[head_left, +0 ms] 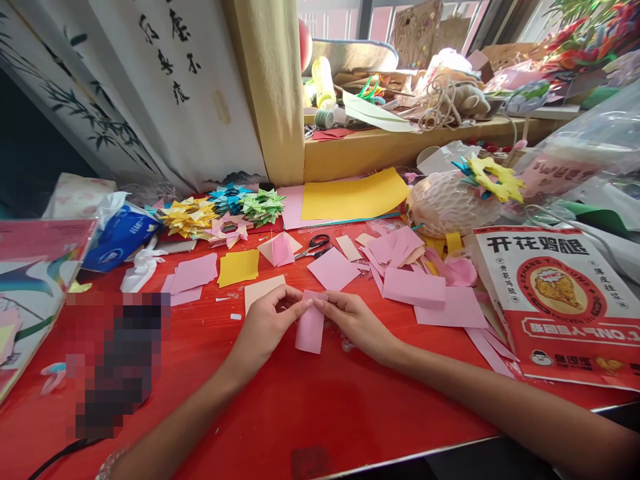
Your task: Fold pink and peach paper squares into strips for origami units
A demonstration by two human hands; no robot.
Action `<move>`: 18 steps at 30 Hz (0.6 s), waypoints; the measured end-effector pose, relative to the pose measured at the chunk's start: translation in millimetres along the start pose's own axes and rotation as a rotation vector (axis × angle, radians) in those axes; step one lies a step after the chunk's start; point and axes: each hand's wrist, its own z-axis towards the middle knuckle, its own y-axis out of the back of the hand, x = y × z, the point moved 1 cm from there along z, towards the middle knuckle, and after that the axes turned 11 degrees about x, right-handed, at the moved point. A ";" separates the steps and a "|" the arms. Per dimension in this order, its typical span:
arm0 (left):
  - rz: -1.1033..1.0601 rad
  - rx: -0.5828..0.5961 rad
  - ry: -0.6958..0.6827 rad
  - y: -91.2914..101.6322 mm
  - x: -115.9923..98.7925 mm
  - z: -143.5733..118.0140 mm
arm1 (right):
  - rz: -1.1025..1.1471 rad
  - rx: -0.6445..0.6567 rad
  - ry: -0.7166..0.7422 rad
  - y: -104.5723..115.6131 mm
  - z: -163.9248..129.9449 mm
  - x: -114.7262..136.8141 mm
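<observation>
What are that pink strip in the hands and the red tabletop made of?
The pink strip, pinched by the left hand and right hand, looks like thin matte craft paper: it holds a fold. The red tabletop seems glossy, perhaps lacquer or plastic, since window light reflects off it.

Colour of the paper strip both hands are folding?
Pink paper strip, clearest in the head view.
</observation>
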 end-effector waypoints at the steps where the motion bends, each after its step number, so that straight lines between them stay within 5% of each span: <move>1: 0.012 -0.005 -0.008 0.1 -0.4 -0.5 | -0.014 0.002 0.003 0.2 0.0 0.4; 10: 0.050 0.018 -0.046 2.0 -5.7 -5.5 | -0.025 0.090 -0.018 0.1 -3.0 7.6; 18: 0.122 0.030 -0.010 0.4 -5.0 -4.7 | -0.007 -0.120 0.034 2.6 -2.7 14.9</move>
